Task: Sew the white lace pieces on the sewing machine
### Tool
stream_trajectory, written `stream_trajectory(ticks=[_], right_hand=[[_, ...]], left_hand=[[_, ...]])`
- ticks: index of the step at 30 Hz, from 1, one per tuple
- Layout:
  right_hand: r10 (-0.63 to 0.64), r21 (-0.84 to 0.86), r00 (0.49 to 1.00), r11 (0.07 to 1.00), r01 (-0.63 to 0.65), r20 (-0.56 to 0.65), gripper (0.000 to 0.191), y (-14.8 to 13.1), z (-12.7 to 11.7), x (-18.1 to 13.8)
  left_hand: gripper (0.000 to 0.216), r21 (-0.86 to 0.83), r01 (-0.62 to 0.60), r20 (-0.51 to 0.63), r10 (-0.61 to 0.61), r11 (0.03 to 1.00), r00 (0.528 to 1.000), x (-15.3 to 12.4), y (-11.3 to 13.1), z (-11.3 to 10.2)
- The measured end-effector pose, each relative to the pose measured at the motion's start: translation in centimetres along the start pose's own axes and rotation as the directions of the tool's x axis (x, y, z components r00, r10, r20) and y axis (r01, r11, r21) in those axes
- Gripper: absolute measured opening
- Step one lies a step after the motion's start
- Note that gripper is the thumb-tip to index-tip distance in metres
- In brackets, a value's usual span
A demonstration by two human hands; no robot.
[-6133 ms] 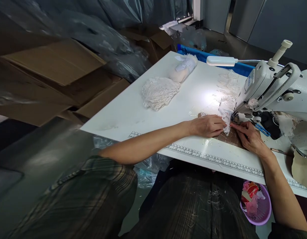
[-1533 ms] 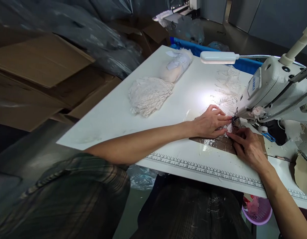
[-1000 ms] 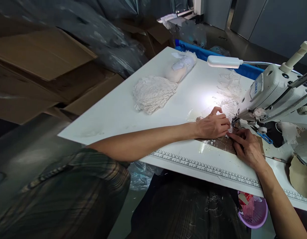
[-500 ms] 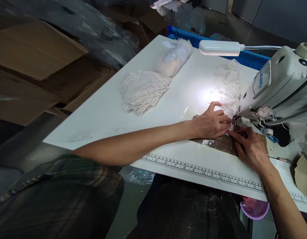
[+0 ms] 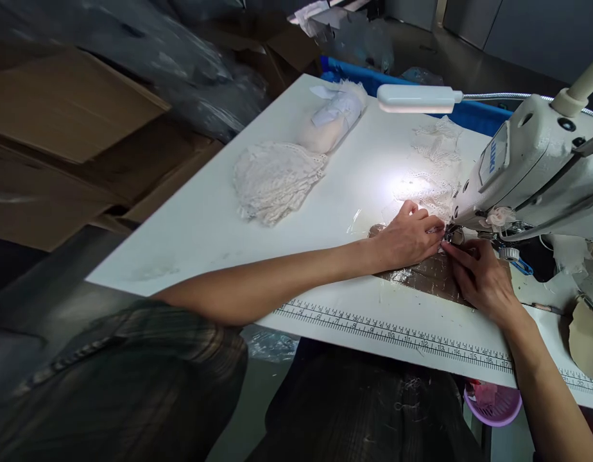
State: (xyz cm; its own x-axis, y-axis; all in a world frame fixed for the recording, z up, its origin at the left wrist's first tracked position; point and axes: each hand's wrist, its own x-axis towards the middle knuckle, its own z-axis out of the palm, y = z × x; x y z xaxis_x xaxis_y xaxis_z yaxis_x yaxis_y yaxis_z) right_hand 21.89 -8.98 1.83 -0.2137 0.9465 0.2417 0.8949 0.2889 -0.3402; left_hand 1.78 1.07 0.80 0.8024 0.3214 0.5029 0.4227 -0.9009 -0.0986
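Lace (image 5: 436, 192) lies by left hand (image 5: 408, 237) and right hand (image 5: 485, 276) — can't tell whether fingers (image 5: 433, 223) pinch it.

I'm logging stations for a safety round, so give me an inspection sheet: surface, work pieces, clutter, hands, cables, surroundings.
Surface: white table; ruler scale along the near edge; brown patch under the hands.
Work pieces: sewing machine; white lace beside it; fanned lace stack and wrapped bundle farther left.
Clutter: blue-handled tool by the machine; purple basket below the table edge.
Hands: left hand and right hand close to the presser foot; fabric there mostly hidden.
Cables: lamp on a flexible metal neck; loose cables, nothing seen.
Surroundings: cardboard boxes and plastic sheeting to the left.
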Motion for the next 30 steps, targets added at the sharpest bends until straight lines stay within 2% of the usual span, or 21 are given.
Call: stream_trajectory(ticks=[4,6,10,12,15,18,22,27,30], right_hand=[[0.152,0.212,0.983,0.969,-0.129,-0.099,0.041,0.7,-0.2,-0.4],[0.221,0.244,0.968,0.952,-0.187,-0.117,0.040,1.0,-0.2,-0.5],[0.229,0.243,0.960,0.952,-0.186,-0.160,0.034,1.1,0.1,-0.4],[0.230,0.235,0.958,0.954,-0.187,-0.173,0.031,1.0,0.3,-0.4],[0.240,0.219,0.954,0.955,-0.199,-0.181,0.027,0.8,0.5,-0.4],[0.230,0.202,0.957,0.960,-0.193,-0.179,0.025,0.6,0.5,-0.4],[0.220,0.181,0.962,0.965,-0.190,-0.161,0.025,0.4,0.5,-0.6],[0.230,0.181,0.962,0.962,-0.203,-0.147,0.027,0.0,0.3,-0.8],[0.222,0.174,0.964,0.965,-0.196,-0.145,0.030,-0.1,0.3,-0.8]], left_hand=[[0.030,0.014,0.005,-0.020,-0.005,1.000,1.000,-0.1,0.4,0.3],[0.029,0.008,0.013,-0.038,-0.013,1.000,0.999,-0.1,0.2,0.2],[0.027,-0.075,0.017,-0.099,-0.024,0.997,0.995,0.3,-1.2,-0.7],[0.027,-0.169,-0.060,-0.101,0.043,0.984,0.994,0.5,-2.1,-1.4],[0.018,-0.327,-0.197,-0.030,0.198,0.924,0.980,0.5,-3.0,-1.9],[0.014,-0.394,-0.219,0.037,0.253,0.893,0.967,0.2,-3.1,-1.2],[0.021,-0.396,-0.179,-0.006,0.193,0.901,0.981,0.1,-2.5,-0.2],[0.026,-0.510,-0.005,-0.068,-0.035,0.860,0.997,0.5,-1.9,-0.3],[0.027,-0.463,-0.035,-0.098,-0.013,0.886,0.995,0.5,-1.7,-0.3]])
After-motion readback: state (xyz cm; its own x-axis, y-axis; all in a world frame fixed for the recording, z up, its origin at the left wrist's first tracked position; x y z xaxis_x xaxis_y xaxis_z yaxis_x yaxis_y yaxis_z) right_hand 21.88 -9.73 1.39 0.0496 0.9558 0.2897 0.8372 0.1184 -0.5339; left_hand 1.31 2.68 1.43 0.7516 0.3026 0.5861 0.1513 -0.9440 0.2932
